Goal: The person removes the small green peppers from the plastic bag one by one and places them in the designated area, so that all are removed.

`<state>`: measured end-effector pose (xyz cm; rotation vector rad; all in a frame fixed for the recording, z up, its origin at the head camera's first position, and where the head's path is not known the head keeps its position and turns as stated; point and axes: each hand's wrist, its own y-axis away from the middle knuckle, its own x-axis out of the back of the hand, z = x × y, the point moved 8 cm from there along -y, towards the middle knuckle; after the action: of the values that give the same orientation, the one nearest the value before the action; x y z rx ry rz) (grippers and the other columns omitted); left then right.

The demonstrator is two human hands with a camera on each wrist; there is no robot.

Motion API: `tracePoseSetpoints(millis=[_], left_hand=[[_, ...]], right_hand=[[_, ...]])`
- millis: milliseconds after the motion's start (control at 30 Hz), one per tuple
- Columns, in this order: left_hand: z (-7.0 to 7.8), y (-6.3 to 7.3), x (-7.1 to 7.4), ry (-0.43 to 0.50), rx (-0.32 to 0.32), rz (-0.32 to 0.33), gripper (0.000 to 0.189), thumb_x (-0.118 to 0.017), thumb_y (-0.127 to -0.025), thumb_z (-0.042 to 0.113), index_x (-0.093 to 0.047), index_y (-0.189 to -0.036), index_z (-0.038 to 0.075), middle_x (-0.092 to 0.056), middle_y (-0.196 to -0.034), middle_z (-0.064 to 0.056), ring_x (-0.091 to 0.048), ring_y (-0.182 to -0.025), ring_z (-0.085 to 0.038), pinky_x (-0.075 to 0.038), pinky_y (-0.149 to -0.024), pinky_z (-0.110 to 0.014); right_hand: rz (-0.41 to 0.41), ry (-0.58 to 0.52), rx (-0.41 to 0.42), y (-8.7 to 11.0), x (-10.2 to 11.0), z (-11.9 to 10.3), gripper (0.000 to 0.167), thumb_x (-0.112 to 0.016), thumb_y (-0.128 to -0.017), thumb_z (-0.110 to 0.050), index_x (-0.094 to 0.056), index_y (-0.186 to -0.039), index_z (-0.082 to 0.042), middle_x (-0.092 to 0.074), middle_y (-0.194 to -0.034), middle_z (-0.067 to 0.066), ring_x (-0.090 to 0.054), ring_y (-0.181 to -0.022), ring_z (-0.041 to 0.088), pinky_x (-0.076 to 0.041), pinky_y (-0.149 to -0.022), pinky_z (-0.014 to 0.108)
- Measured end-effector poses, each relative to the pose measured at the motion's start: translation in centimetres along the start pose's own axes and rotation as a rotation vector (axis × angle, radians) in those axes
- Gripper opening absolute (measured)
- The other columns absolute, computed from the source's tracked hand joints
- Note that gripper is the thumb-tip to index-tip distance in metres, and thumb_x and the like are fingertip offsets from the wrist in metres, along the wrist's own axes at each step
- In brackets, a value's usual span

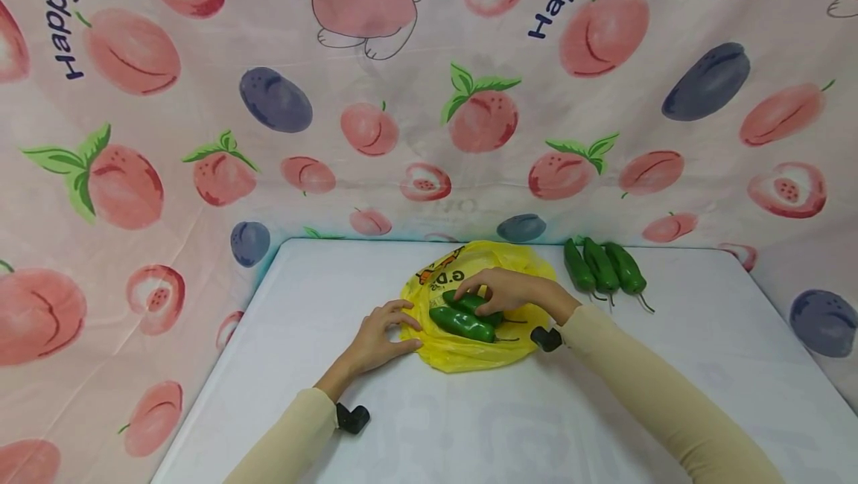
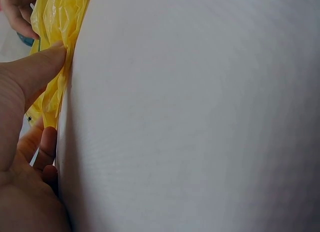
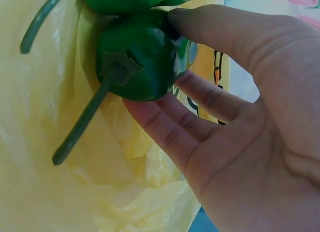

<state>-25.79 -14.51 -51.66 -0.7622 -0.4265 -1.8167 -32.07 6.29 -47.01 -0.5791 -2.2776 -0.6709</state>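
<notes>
A yellow plastic bag (image 1: 462, 359) with dark and orange print lies spread on the white table, two green peppers on top of it. My right hand (image 1: 506, 289) reaches over the bag and holds the farther pepper (image 3: 145, 67) between thumb and fingers, its stem pointing away from the palm. Right beside that one lies the nearer pepper (image 1: 462, 325), untouched by the fingers. At the bag's left edge, my left hand (image 1: 377, 336) grips the crumpled plastic, thumb on the near side and fingers farther round, as the left wrist view shows.
Three more green peppers (image 1: 603, 266) lie in a row at the table's back right, stems toward me. Behind the white table (image 1: 576, 424) hangs a pink fruit-print cloth (image 1: 402, 82). A dark wrist camera (image 1: 546, 339) sits under the right wrist, close to the bag.
</notes>
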Motion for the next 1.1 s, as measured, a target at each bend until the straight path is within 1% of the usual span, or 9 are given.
tracePoseSetpoints(millis=[100,333,400,600,733,833,1100], left_hand=[[0.0,0.1,0.0,0.000,0.007,-0.002,0.017,-0.083,-0.088,0.031,-0.076,-0.104,0.029,-0.054,-0.146,-0.004,-0.045,-0.136,-0.034,-0.024,-0.113,-0.064],[0.0,0.2,0.0,-0.004,0.007,0.004,0.017,-0.083,-0.088,0.030,-0.077,-0.104,0.028,-0.055,-0.146,-0.004,-0.045,-0.136,-0.035,-0.025,-0.112,-0.065],[-0.1,0.3,0.0,-0.007,0.009,0.005,0.017,-0.083,-0.088,0.029,-0.077,-0.104,0.028,-0.055,-0.146,-0.004,-0.045,-0.136,-0.035,-0.025,-0.112,-0.065],[-0.1,0.4,0.0,-0.009,0.000,0.007,0.019,-0.084,-0.087,0.029,-0.077,-0.105,0.027,-0.055,-0.145,-0.004,-0.046,-0.136,-0.035,-0.025,-0.112,-0.065],[-0.1,0.3,0.0,-0.016,-0.021,0.003,0.020,-0.084,-0.087,0.029,-0.077,-0.106,0.027,-0.055,-0.146,-0.005,-0.046,-0.137,-0.036,-0.026,-0.111,-0.067],[-0.1,0.2,0.0,-0.016,-0.029,0.002,0.020,-0.084,-0.087,0.029,-0.077,-0.106,0.027,-0.055,-0.146,-0.005,-0.046,-0.137,-0.037,-0.025,-0.111,-0.067],[-0.2,-0.1,0.0,-0.012,-0.021,0.001,0.019,-0.084,-0.087,0.030,-0.077,-0.105,0.029,-0.055,-0.146,-0.004,-0.046,-0.136,-0.036,-0.026,-0.112,-0.065]], right_hand=[[0.001,-0.009,-0.002,-0.1,-0.1,0.2,0.040,-0.072,-0.096,-0.008,-0.067,-0.134,-0.020,-0.063,-0.135,0.004,-0.060,-0.120,0.027,-0.054,-0.097,0.041],[0.011,-0.018,-0.032,-0.2,-0.2,0.7,0.041,-0.073,-0.096,-0.009,-0.067,-0.134,-0.023,-0.062,-0.135,0.000,-0.059,-0.118,0.022,-0.054,-0.097,0.038],[0.019,-0.020,-0.032,-0.2,-0.1,0.7,0.041,-0.073,-0.096,-0.009,-0.067,-0.134,-0.023,-0.062,-0.135,0.000,-0.059,-0.118,0.023,-0.054,-0.096,0.038],[0.055,-0.011,0.003,0.2,0.2,0.5,0.042,-0.074,-0.095,-0.010,-0.066,-0.135,-0.020,-0.062,-0.136,0.000,-0.059,-0.116,0.023,-0.055,-0.094,0.036],[0.104,-0.006,0.023,0.8,0.7,0.5,0.042,-0.075,-0.095,-0.010,-0.066,-0.134,-0.020,-0.061,-0.138,0.000,-0.058,-0.116,0.022,-0.054,-0.093,0.035],[0.152,-0.004,0.027,1.3,1.2,0.6,0.043,-0.075,-0.094,-0.012,-0.066,-0.135,-0.021,-0.061,-0.140,0.001,-0.060,-0.112,0.022,-0.055,-0.091,0.034],[0.269,0.004,0.067,2.8,2.3,0.9,0.045,-0.075,-0.094,-0.016,-0.064,-0.137,-0.021,-0.061,-0.141,0.005,-0.065,-0.109,0.023,-0.057,-0.089,0.035]])
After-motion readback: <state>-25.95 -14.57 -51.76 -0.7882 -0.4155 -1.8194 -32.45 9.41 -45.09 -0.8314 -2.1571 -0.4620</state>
